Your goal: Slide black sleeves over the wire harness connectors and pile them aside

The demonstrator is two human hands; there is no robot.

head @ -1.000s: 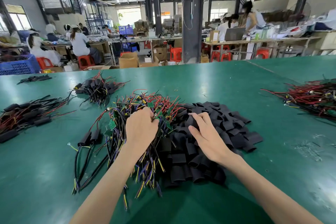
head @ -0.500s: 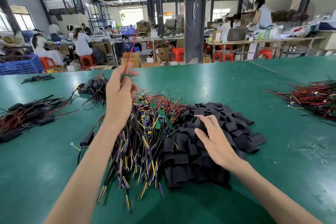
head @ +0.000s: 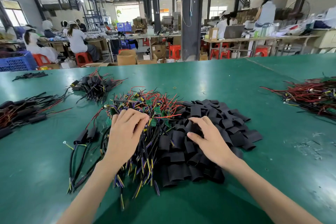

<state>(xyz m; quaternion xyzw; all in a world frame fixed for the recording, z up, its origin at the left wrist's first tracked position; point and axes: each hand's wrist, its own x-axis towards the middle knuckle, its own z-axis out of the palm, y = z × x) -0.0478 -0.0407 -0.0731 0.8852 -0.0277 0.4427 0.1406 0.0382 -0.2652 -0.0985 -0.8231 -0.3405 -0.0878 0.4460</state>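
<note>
Green tabletop fills your view. Largest load on it is the heap of black sleeves, centre-right, whose left edge overlaps the wire harnesses. These are heaped at centre, with green boards and red leads on the far side and striped ends pointing toward you. A loose red-and-black bundle lies well apart at the right edge. Sleeved pile lies at the far left, and a smaller sleeved cluster sits behind the centre heap. Your left grip rests on the harness heap, fingers curled, tips closing with the thumb on a red lead. Your right grip lies on the sleeves, fingers bent, tips down among them, thumb out to the side. Cannot tell whether it pinches one. Two sleeved harnesses lie just left of your left grip. Small ring lies on bare green beyond the heaps.
</note>
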